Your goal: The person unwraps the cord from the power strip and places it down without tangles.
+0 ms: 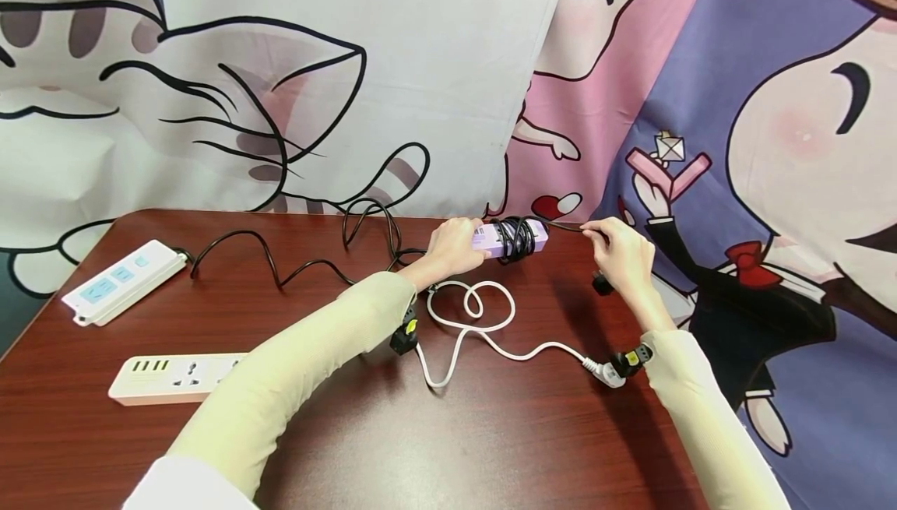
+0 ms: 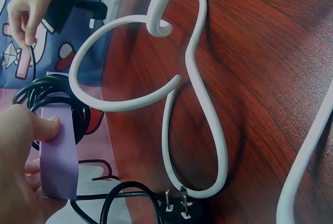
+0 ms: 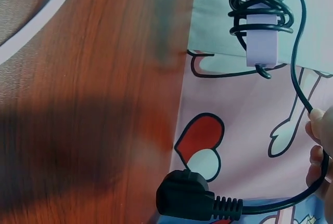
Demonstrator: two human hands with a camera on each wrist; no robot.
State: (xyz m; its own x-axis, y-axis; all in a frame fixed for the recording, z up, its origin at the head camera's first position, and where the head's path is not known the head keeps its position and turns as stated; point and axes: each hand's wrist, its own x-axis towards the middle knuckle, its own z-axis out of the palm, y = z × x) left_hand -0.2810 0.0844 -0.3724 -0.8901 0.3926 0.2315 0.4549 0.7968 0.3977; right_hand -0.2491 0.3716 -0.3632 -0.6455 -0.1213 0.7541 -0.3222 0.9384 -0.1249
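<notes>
In the head view my left hand (image 1: 454,247) grips one end of a slim purple power strip (image 1: 540,234) near the table's back edge. Several turns of black cord (image 1: 517,240) are wound round its other end. To the right, my right hand (image 1: 622,253) pinches a stretch of that cord, which runs from the coil. From the pinched length hangs a black plug (image 3: 182,195), seen large in the right wrist view. My left thumb lies along the strip's side in the left wrist view. My left hand hides part of the strip.
Two white power strips, one with blue sockets (image 1: 126,283) and one with USB ports (image 1: 164,379), lie at left. A looped white cord (image 1: 514,317) ends in a white plug (image 1: 604,372). Another black cord (image 1: 261,239) snakes behind. A pronged black plug (image 2: 179,211) lies near my left hand.
</notes>
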